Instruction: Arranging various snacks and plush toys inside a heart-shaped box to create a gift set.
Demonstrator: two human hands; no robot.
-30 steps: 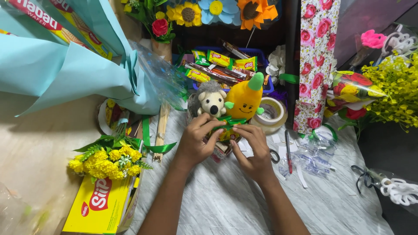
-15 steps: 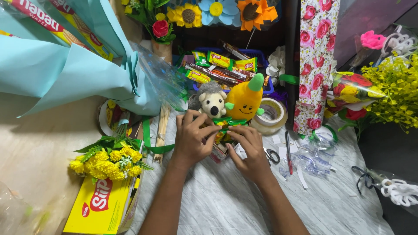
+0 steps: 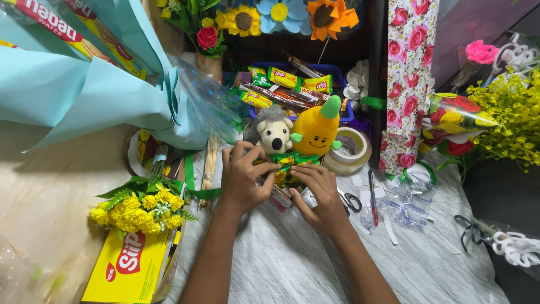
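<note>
Below the plush toys (image 3: 298,135), left hand (image 3: 242,180) and right hand (image 3: 320,194) palms-down, fingers curled.

Present on the work surface: yellow snack box (image 3: 132,269), bunch of yellow artificial flowers (image 3: 140,209), roll of clear tape (image 3: 350,150), scissors (image 3: 350,200), rose-print wrapping roll (image 3: 409,79), light blue wrapping paper (image 3: 84,95), blue basket of snack packets (image 3: 292,90).

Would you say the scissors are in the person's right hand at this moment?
No, the scissors lie on the table just beside the right hand, which rests on the green snack packets instead.
</note>
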